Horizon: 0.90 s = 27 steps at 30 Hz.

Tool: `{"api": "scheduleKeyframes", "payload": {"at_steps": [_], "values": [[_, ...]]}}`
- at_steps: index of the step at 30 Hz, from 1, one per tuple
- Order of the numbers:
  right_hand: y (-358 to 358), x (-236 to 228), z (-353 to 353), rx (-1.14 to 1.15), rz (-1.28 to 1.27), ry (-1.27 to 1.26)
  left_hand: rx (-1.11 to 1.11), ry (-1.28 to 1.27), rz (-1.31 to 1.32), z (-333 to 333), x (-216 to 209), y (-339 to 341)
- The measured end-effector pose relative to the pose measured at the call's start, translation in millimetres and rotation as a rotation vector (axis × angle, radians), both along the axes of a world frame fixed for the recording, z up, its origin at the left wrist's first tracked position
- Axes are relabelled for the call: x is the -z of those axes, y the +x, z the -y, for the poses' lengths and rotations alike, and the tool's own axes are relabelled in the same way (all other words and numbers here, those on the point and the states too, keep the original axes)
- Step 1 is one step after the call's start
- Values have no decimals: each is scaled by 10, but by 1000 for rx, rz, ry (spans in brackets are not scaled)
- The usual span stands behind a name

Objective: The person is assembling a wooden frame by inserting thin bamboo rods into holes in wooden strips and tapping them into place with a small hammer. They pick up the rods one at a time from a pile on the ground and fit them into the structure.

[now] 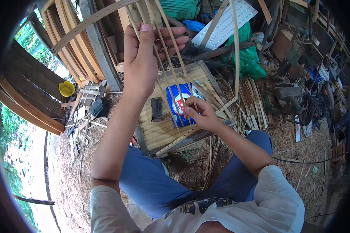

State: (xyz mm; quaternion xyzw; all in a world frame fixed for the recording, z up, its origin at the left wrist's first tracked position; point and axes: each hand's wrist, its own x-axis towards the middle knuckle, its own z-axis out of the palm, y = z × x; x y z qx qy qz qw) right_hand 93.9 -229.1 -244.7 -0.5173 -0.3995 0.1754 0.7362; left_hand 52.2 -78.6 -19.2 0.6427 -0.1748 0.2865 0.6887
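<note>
My left hand (142,58) is raised high, its thumb up and its fingers stretched out to the right behind several thin bamboo strips (179,54). The strips pass across its palm and fingers without a firm grip that I can see. Lower down, my right hand (201,112) pinches one strip near its lower end. The strips run between a curved bar with holes (93,19) at the top and another bar with holes (179,141) low over the low slatted table (149,136). A longer strip (236,50) stands at the right side.
On the table lie a blue printed package (173,97) and a dark rectangular block (157,109). A yellow container (66,89) is at the left, near wooden frames (72,42). Green plastic (247,58), a white perforated panel (231,23) and scrap wood lie beyond. Shavings cover the ground.
</note>
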Motion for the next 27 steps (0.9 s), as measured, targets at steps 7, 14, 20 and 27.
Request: {"api": "scheduleKeyframes", "payload": {"at_steps": [7,14,20,27], "values": [[-67,22,-1,5,-44,26,-27,19,11,-9,77,53],[-76,51,-7,-37,-66,121,-63,53,48,4,108,61],[-69,75,-2,-4,-60,97,-78,65,45,16,101,56],[-73,46,4,18,-52,73,-74,53,24,31,109,79]]}}
